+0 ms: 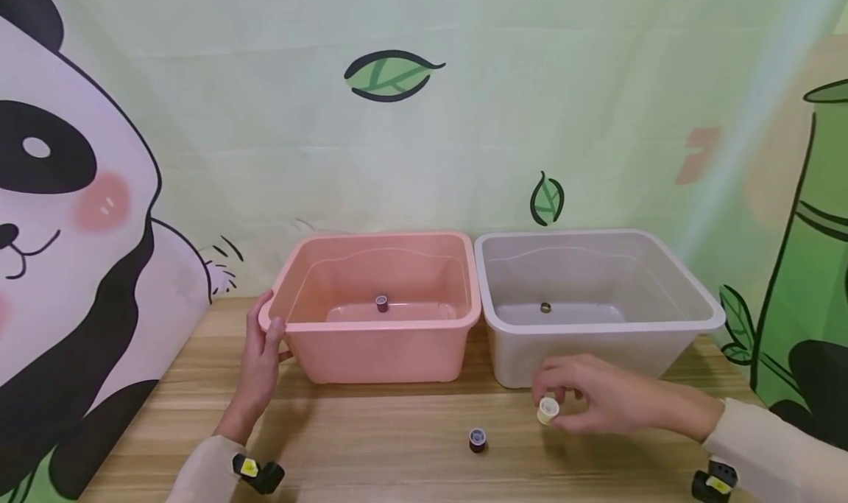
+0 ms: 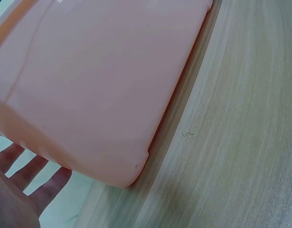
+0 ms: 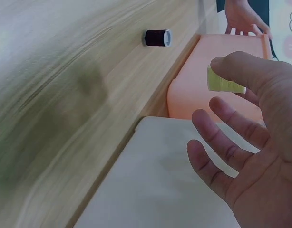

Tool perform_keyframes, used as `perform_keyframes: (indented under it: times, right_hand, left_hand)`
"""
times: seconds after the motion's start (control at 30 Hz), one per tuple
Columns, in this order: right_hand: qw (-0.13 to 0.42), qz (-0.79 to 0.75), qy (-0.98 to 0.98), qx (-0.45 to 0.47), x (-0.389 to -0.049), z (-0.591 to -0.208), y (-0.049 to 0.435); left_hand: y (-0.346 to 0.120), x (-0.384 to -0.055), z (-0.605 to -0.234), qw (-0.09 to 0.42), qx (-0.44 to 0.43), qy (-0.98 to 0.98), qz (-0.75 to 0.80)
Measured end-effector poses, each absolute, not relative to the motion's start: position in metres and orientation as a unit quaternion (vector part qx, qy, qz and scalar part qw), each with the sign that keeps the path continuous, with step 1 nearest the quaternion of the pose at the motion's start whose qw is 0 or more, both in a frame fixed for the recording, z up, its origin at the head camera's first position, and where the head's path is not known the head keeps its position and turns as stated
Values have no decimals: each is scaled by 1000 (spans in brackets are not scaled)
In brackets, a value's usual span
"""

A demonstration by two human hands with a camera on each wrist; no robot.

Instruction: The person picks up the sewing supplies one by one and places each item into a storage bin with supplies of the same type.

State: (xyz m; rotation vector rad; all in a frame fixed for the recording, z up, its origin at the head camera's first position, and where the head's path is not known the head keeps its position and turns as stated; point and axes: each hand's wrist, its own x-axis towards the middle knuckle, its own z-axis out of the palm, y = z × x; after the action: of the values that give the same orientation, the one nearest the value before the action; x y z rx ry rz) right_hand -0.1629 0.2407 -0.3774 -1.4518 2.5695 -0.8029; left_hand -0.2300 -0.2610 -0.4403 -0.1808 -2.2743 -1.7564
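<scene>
My right hand (image 1: 596, 392) pinches a small spool of yellow thread (image 1: 548, 410) between thumb and index finger, in front of the grey bin (image 1: 583, 328). In the right wrist view the thumb overlaps one end of the yellow spool (image 3: 224, 83), and the other fingers are spread apart. A dark thread spool (image 1: 477, 440) stands on the table to the left of that hand. My left hand (image 1: 260, 352) holds the left front corner of the pink bin (image 1: 384, 352), thumb at the rim. Three of its fingertips show against the bin's side in the left wrist view.
Inside the pink bin lies a dark purple spool (image 1: 381, 304); a small brownish spool (image 1: 545, 307) lies inside the grey bin. Both bins stand side by side on the wooden table (image 1: 371, 444), against a printed panda backdrop (image 1: 265, 120).
</scene>
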Motion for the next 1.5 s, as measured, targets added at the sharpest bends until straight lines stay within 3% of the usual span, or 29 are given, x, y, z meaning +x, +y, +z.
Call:
perform_keyframes:
  times: [0.17,0.63,0.9,1.5]
  right_hand:
    - [54,-265,841,-469,-162,-369,239]
    - [5,-260,814,-520,-159,-344,224]
    - [14,-246,822,-513,-162,-323,216]
    - [-15,-227,834,-503,-193,-276,194]
  left_hand:
    - [-261,-231,-441,131,-62,-781,-608]
    - [-260,-229,-441,132,-63,-785,-603]
    - [-261,-228,-442,137,-65,-785,-601]
    - [-260,-230,-442,148,-72,-784,-598]
